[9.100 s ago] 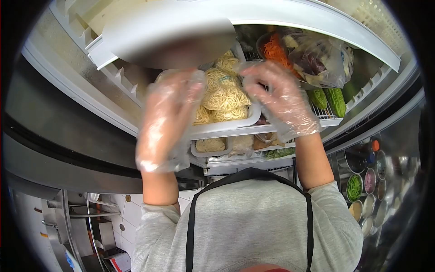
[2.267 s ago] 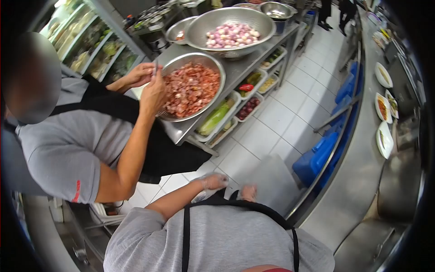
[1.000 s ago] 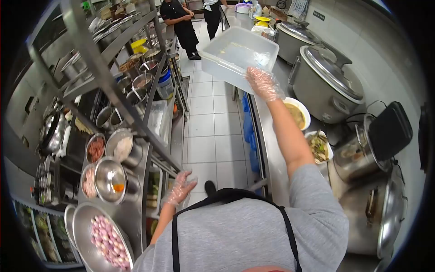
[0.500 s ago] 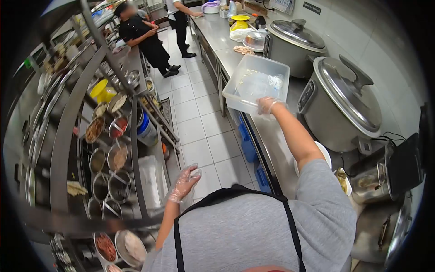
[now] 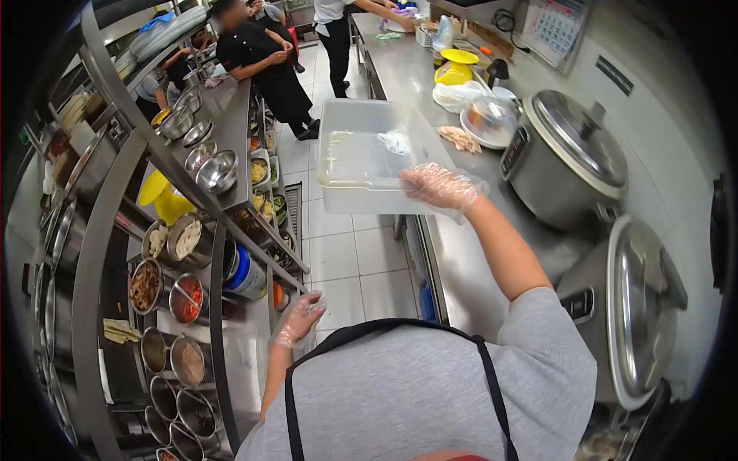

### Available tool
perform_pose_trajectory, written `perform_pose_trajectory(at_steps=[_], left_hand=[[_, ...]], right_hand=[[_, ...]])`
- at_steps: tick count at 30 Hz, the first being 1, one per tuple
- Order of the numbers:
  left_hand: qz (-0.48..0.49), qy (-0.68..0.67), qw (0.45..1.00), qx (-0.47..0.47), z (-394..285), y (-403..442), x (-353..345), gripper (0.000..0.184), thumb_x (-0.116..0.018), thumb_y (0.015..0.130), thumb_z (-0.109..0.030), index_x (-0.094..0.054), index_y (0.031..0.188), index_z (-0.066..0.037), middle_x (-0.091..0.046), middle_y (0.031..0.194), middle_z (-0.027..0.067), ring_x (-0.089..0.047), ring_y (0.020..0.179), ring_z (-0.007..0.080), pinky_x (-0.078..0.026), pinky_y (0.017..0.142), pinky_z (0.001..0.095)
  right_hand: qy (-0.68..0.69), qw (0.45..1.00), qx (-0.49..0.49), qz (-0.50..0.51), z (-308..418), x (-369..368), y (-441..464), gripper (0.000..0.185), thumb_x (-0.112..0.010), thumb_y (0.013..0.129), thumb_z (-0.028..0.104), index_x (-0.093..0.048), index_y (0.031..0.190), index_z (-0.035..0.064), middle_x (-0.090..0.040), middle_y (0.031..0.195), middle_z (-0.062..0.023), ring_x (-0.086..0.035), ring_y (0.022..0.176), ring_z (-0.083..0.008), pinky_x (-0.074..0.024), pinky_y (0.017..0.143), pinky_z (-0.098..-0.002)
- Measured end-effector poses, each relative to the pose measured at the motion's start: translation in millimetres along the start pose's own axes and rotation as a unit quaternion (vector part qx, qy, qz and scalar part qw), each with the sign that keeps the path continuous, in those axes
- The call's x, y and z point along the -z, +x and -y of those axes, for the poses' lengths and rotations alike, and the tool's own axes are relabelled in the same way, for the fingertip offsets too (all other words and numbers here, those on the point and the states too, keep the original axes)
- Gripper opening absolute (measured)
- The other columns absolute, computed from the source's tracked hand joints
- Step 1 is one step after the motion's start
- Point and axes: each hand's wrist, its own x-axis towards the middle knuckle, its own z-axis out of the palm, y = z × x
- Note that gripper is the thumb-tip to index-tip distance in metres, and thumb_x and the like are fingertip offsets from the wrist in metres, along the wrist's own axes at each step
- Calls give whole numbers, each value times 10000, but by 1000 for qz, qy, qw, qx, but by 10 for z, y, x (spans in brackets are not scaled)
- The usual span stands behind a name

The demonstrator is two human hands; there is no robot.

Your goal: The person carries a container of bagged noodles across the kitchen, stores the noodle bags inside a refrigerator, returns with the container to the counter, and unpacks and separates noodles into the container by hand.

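Observation:
My right hand (image 5: 442,188), in a clear plastic glove, grips the near rim of a translucent plastic tub (image 5: 357,184). The tub is held over the aisle beside the steel counter. Its inside has pale scraps stuck at the left and a crumpled white and clear piece of plastic (image 5: 394,141) near the far wall. Low beside the steel shelving is my left hand (image 5: 300,319), also gloved, with loosely bent fingers and nothing in it. Closest to that hand are a blue-lidded container (image 5: 247,276) and the shelf edge.
Two large cookers (image 5: 569,165) line the right-hand counter (image 5: 480,265). Farther along it are a yellow scale (image 5: 457,69) and a covered plate (image 5: 490,121). Steel pots of food (image 5: 188,300) fill the left shelving. A person in black (image 5: 257,65) leans there; others stand farther back.
My view has moved forward along the aisle. The tub, still in my right hand, has shifted left from above the counter's edge to over the aisle. My left hand stays low, its fingers slightly more bent.

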Motion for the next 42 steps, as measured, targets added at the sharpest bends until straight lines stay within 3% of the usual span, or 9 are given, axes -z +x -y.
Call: perform_pose_trajectory(at_steps=[11, 17, 22, 24, 28, 30, 31, 34, 42], left_hand=[[29, 50, 994, 91, 879, 1620, 906, 460, -608, 794, -307, -520, 1156, -38, -561, 1131, 152, -528, 1059, 255, -400, 909, 319], [31, 46, 996, 73, 879, 2988, 1537, 478, -591, 803, -345, -518, 1141, -16, -567, 1119, 152, -530, 1055, 260, -406, 896, 335], [78, 130, 988, 27, 401, 4135, 1861, 473, -580, 811, -330, -509, 1145, -4, -564, 1116, 164, -532, 1048, 269, -404, 895, 328], [100, 46, 994, 6, 280, 4505, 1898, 476, -591, 809, -316, -500, 1158, -4, -563, 1112, 158, -530, 1044, 254, -403, 894, 319], [154, 1, 987, 38, 214, 5345, 1978, 483, -578, 828, -307, -476, 1188, -3, -541, 1149, 133, -500, 1074, 219, -384, 914, 309], [158, 11, 987, 41, 186, 5722, 2070, 486, -562, 842, -298, -455, 1209, 1, -526, 1170, 128, -483, 1090, 207, -370, 927, 306], [147, 21, 988, 46, 97, 5912, 2138, 484, -565, 839, -294, -456, 1209, -3, -528, 1167, 130, -488, 1084, 208, -372, 924, 310], [136, 47, 989, 31, -299, 6439, 2347, 477, -585, 818, -301, -483, 1183, -11, -550, 1139, 141, -513, 1071, 223, -386, 915, 314], [83, 64, 986, -129, -1158, 7679, 2663, 403, -601, 812, -148, -467, 1168, -14, -535, 1087, 119, -540, 999, 234, -427, 858, 335]], right_hand=[[-80, 994, -30, -73, -1874, -172, 1955, 180, -574, 763, 162, -502, 891, 58, -576, 817, -168, -561, 811, -364, -440, 693, -450], [-227, 945, -237, -7, -3313, -374, 2755, 149, -546, 779, 174, -551, 917, 118, -604, 897, -131, -579, 852, -343, -457, 728, -448], [-225, 919, -318, -63, -4131, -733, 2748, 195, -502, 804, 218, -585, 975, 175, -598, 975, -82, -519, 1032, -292, -292, 960, -541], [-177, 918, -354, -15, -4188, -544, 2839, 266, -540, 807, 298, -580, 1044, 184, -585, 1013, -79, -468, 1103, -286, -167, 1012, -573], [-92, 934, -339, 65, -4289, -37, 3065, 423, -592, 769, 422, -574, 1090, 147, -571, 1075, -109, -477, 1096, -299, -234, 1011, -509], [294, 873, -362, 139, -4772, 184, 3247, 634, -537, 743, 571, -554, 1142, 79, -538, 1184, -124, -490, 1105, -278, -324, 977, -398], [300, 872, -363, 135, -4903, 305, 3420, 634, -537, 743, 571, -554, 1142, 79, -538, 1184, -124, -490, 1105, -278, -324, 977, -398], [-8, 920, -364, 148, -5619, 342, 3862, 667, -610, 699, 553, -551, 1123, 42, -574, 1107, -131, -533, 1023, -241, -435, 838, -343], [-66, 862, -477, 158, -6941, -437, 5069, 664, -624, 690, 474, -496, 1200, 69, -502, 1215, -155, -455, 1154, -287, -367, 961, -358]])
